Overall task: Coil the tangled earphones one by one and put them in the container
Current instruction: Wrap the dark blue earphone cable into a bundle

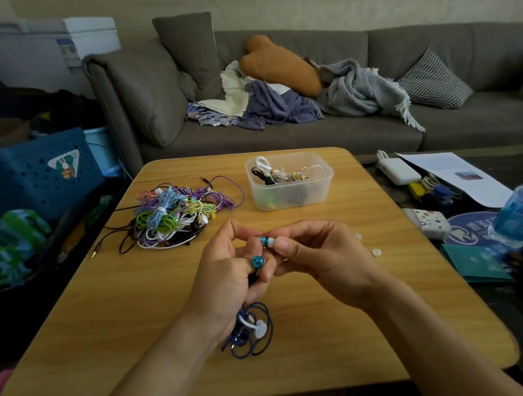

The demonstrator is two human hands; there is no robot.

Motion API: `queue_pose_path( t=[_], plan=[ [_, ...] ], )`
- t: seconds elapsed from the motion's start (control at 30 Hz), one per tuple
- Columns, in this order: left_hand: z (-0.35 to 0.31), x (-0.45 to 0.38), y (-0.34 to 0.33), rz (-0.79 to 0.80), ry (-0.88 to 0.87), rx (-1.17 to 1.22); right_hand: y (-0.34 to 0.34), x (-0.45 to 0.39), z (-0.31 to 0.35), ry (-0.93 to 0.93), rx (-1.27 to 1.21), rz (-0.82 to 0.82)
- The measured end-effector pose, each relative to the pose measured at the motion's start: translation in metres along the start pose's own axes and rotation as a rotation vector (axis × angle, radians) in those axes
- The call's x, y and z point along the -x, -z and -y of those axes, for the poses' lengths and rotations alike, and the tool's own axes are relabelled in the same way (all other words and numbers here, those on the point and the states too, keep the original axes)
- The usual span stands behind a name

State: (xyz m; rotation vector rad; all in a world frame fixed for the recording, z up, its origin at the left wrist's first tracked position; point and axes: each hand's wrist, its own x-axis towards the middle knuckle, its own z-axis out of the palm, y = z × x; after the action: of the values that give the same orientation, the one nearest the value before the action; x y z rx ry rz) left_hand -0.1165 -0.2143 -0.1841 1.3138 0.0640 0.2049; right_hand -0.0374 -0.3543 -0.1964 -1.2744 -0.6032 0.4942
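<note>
Nearest the camera, two bare forearms reach in over the wooden table (316,337) and meet above its middle. Under the left wrist hangs a dark blue earphone cable (254,330), gathered in loose loops and bound by a white tie; the loops dangle just above or on the tabletop, which of the two cannot be told. The left hand (229,275) is curled round the upper run of this cable, and a shiny teal earbud (257,261) sticks out between its fingers, its round metallic face turned toward the camera. The right hand (318,256) pinches the second earbud (267,241) between thumb and forefinger; this bud shows a teal barrel with a white tip, and the left hand's fingertips touch its other end.

Two small white ear tips (376,252) lie on the table right of the hands, apart from each other.

Farther back on the left sits the tangled pile of earphones (178,213): purple, green, pale blue, yellow, white and black cords knotted together, with black leads trailing toward the table's left edge. Right of it, well apart, stands the clear plastic container (291,191), holding white and black coiled earphones.

Behind the table runs a grey sofa (439,121) with cushions and crumpled blankets.
</note>
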Motion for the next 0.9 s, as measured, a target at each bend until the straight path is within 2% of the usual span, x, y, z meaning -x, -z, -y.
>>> queue_pose_path(
  t=[0.33, 0.7, 0.8, 0.9],
  plan=[
    [0.001, 0.001, -0.001, -0.034, -0.097, -0.150, 0.003, 0.000, 0.001, 0.062, 0.065, -0.016],
    [0.007, -0.003, 0.002, -0.046, -0.043, -0.145, 0.008, 0.000, 0.004, 0.021, 0.130, -0.019],
    [0.011, -0.005, 0.004, -0.070, 0.053, -0.143, 0.025, 0.001, 0.013, 0.015, 0.303, -0.172],
    [0.012, -0.008, 0.006, -0.083, 0.181, -0.053, 0.054, 0.003, 0.016, -0.044, 0.751, -0.348]
  ],
)
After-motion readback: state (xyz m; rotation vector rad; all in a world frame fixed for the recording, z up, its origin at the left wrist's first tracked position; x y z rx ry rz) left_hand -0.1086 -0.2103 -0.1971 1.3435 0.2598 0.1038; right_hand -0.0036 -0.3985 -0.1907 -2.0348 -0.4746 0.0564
